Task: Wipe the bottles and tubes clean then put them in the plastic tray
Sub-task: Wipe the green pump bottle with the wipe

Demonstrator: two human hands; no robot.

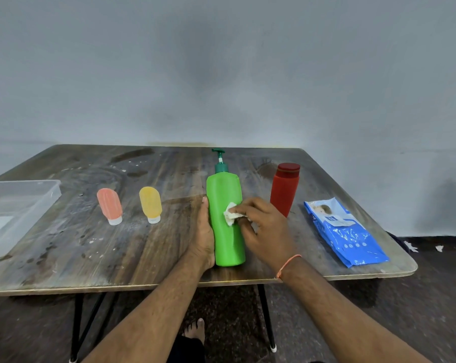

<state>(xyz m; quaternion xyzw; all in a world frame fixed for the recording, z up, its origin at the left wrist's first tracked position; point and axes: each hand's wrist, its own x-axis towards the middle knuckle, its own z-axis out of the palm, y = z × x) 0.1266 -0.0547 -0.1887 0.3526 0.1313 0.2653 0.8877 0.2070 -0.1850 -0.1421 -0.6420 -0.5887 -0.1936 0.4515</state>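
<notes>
Bare foot: one bare foot point(194, 330) of the person stands on the dark floor, below the table edge.
Left hand: the left hand point(203, 233) lies along the left side of the tall green plastic pump bottle point(225, 218); its fingers go behind the bottle and I cannot tell how they curl.
Right hand: the right hand point(264, 229) pinches a small white crumpled wipe point(231, 217) with curled fingers and presses it on the front of the green bottle, about the middle of its height.
Green bottle: it stands upright on the worn wooden table point(143, 244), between the two hands, near the front edge.
Red bottle: a red plastic bottle with round cap point(285, 188) stands just behind the right hand.
Tubes: a pink soft tube point(109, 205) and a yellow soft tube point(150, 204) stand on their caps, left of the green bottle, apart from it.
Tray: a clear plastic tray point(48, 195) sits at the far left of the table.
Wipes pack: a blue pack of wet wipes point(344, 231) lies flat at the right.
</notes>
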